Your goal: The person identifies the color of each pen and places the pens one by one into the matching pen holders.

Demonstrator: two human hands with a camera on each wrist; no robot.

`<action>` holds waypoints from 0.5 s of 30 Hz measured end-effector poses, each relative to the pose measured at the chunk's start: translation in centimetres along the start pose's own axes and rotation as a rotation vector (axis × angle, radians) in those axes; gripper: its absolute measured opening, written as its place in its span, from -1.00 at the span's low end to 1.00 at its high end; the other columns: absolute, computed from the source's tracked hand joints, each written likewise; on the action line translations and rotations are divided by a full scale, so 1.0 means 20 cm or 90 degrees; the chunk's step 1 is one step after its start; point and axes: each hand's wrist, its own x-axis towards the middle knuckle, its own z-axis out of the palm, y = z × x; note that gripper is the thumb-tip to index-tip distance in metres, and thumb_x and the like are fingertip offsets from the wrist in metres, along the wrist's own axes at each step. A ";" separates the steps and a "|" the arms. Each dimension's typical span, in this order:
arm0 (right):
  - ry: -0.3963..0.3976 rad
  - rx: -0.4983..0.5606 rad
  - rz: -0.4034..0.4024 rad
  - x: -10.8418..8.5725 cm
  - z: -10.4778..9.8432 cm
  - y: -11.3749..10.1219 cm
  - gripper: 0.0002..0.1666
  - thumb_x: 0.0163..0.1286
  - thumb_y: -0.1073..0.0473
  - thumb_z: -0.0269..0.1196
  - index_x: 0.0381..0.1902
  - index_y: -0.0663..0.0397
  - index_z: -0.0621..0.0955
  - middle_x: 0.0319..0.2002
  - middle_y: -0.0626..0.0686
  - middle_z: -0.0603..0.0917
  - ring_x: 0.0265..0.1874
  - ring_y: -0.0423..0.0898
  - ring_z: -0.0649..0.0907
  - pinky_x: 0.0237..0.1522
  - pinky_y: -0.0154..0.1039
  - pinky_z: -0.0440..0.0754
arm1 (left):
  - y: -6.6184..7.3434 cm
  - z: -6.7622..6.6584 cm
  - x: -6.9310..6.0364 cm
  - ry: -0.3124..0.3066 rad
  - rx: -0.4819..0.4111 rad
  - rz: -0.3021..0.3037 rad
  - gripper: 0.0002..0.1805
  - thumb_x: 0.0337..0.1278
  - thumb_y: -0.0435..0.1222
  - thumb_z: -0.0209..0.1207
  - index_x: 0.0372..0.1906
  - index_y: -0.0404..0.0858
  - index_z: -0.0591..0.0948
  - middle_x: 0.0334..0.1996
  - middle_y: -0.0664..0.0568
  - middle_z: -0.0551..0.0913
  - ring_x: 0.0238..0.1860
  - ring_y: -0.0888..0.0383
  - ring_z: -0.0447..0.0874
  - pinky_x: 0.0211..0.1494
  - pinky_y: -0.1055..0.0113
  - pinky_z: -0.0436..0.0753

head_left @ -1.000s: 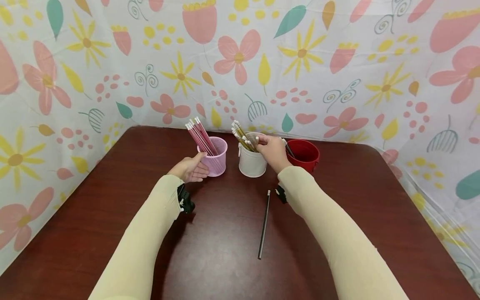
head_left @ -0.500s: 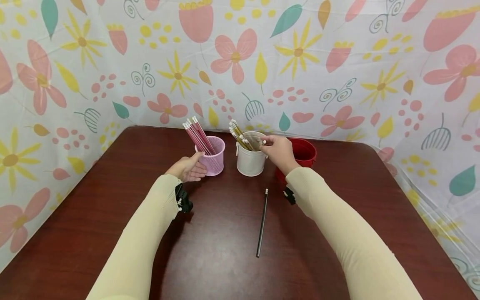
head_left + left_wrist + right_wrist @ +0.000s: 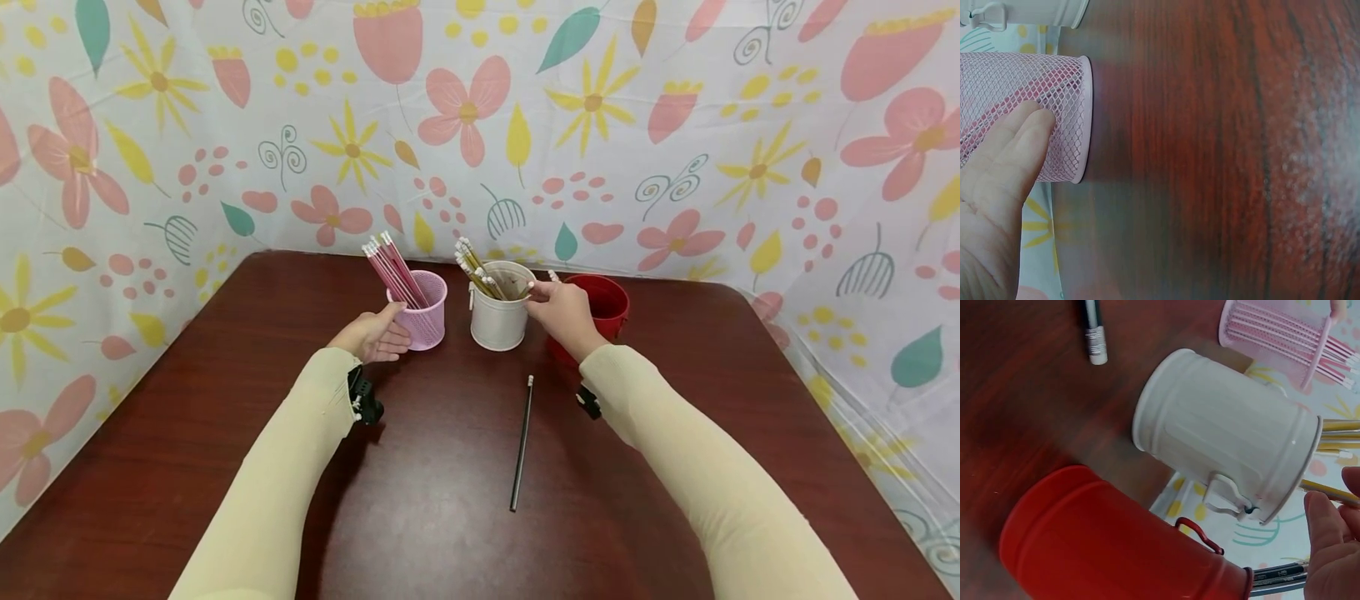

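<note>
My left hand (image 3: 372,335) rests against the side of a pink mesh pencil cup (image 3: 427,327), its thumb near the rim and its fingers extended. Pink pencils (image 3: 393,271) lean left inside that cup. With its fingertips, my right hand (image 3: 564,317) pinches a yellow pencil (image 3: 1329,490) at the right side of a white metal bucket (image 3: 498,325). The pencil's lower part is hidden inside the bucket. More yellow pencils (image 3: 472,268) lean to the bucket's left, white erasers up. A red bucket (image 3: 611,302), partly behind my right hand, holds dark pencils (image 3: 1279,573).
One black pencil (image 3: 522,442) lies on the brown wooden table (image 3: 435,517) in front of the white bucket, eraser end away from me. Behind the table hangs a floral cloth (image 3: 465,183). The three containers stand in a row near the far edge.
My right hand has shifted from over the white bucket's opening to its right side, now holding the pencil by the right rim. My left hand stays at the pink cup.
</note>
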 end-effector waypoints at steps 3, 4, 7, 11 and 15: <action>-0.012 0.001 -0.016 -0.02 0.01 0.03 -0.60 0.28 0.30 0.20 0.07 0.34 0.59 -0.10 0.26 0.67 -0.09 0.10 0.67 -0.04 -0.06 0.61 | 0.00 0.00 0.00 0.004 0.000 0.002 -0.24 0.38 0.09 -0.21 0.24 -0.57 0.32 0.07 -0.30 0.51 0.19 -0.17 0.45 0.24 0.12 0.47; -0.019 0.000 -0.020 -0.03 0.01 0.04 -0.61 0.27 0.30 0.20 0.05 0.34 0.60 -0.10 0.25 0.68 -0.07 0.10 0.66 -0.02 -0.05 0.60 | 0.00 0.00 0.00 0.005 0.001 0.003 -0.23 0.38 0.09 -0.21 0.24 -0.57 0.33 0.04 -0.28 0.52 0.18 -0.16 0.46 0.23 0.12 0.47; -0.075 -0.025 -0.030 -0.07 0.03 0.10 -0.70 0.25 0.27 0.23 -0.10 0.34 0.69 -0.26 0.21 0.73 -0.24 0.03 0.69 -0.15 -0.12 0.63 | 0.00 0.00 0.01 0.005 0.003 0.007 -0.23 0.37 0.10 -0.20 0.23 -0.57 0.34 -0.06 -0.23 0.56 0.13 -0.14 0.51 0.20 0.13 0.50; -0.224 -0.060 -0.007 -0.14 0.07 0.19 -0.76 0.25 0.21 0.25 -0.42 0.33 0.72 -0.63 0.08 0.66 -0.59 -0.15 0.62 -0.44 -0.28 0.61 | -0.01 0.00 0.01 -0.002 0.002 0.007 -0.23 0.37 0.09 -0.20 0.24 -0.57 0.33 -0.07 -0.21 0.57 0.11 -0.13 0.52 0.20 0.13 0.50; -0.339 -0.061 0.056 -0.21 0.11 0.24 -0.64 0.28 0.16 0.26 -0.60 0.33 0.65 -0.72 0.03 0.60 -0.69 -0.18 0.59 -0.53 -0.29 0.65 | -0.02 0.00 0.01 -0.002 -0.004 0.007 -0.23 0.37 0.09 -0.20 0.25 -0.57 0.32 -0.03 -0.25 0.54 0.15 -0.15 0.49 0.23 0.10 0.47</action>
